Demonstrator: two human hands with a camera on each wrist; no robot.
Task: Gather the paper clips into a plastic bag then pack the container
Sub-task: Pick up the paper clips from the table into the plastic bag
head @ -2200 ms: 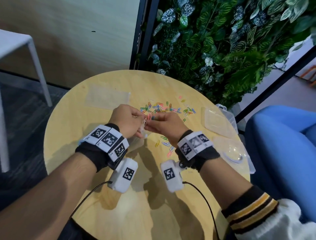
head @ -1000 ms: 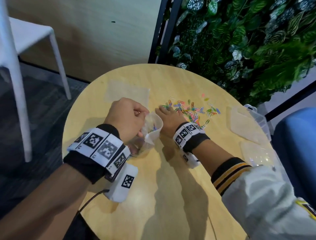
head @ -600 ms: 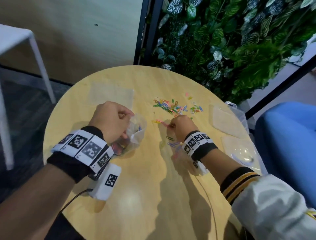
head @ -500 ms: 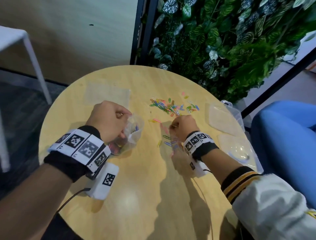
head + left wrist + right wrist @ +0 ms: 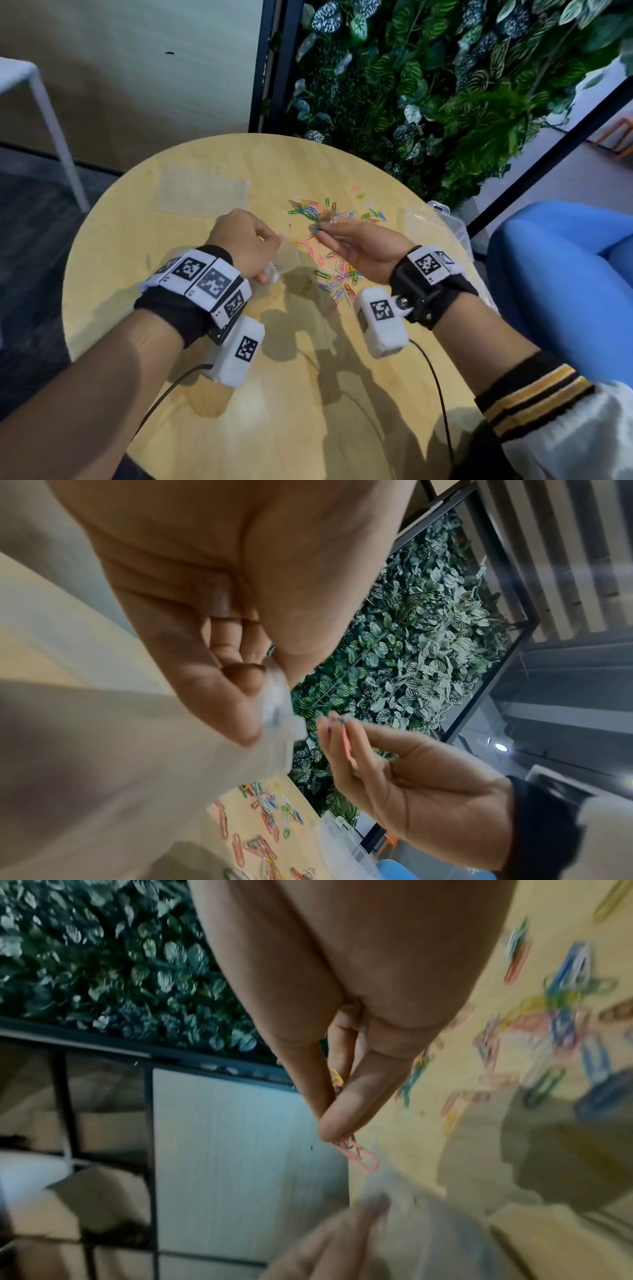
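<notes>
My left hand (image 5: pixel 245 245) grips the rim of a clear plastic bag (image 5: pixel 289 260) above the round wooden table (image 5: pixel 191 226); in the left wrist view the bag (image 5: pixel 113 764) hangs below the fingers. My right hand (image 5: pixel 356 245) is raised to the right of the bag and pinches several coloured paper clips (image 5: pixel 356 1153) between thumb and fingertips (image 5: pixel 334 725). Loose paper clips (image 5: pixel 318 210) lie scattered behind the hands, and more clips (image 5: pixel 337 279) lie under the right palm.
Another flat clear bag (image 5: pixel 202 188) lies at the table's back left. A clear plastic container (image 5: pixel 452 226) and its lid (image 5: pixel 419 222) sit at the right edge. A plant wall (image 5: pixel 428 85) stands behind; a blue seat (image 5: pixel 565 274) is at the right.
My right hand has lifted off the table with clips pinched and turned toward the bag. The left hand has kept hold of the bag and raised it slightly.
</notes>
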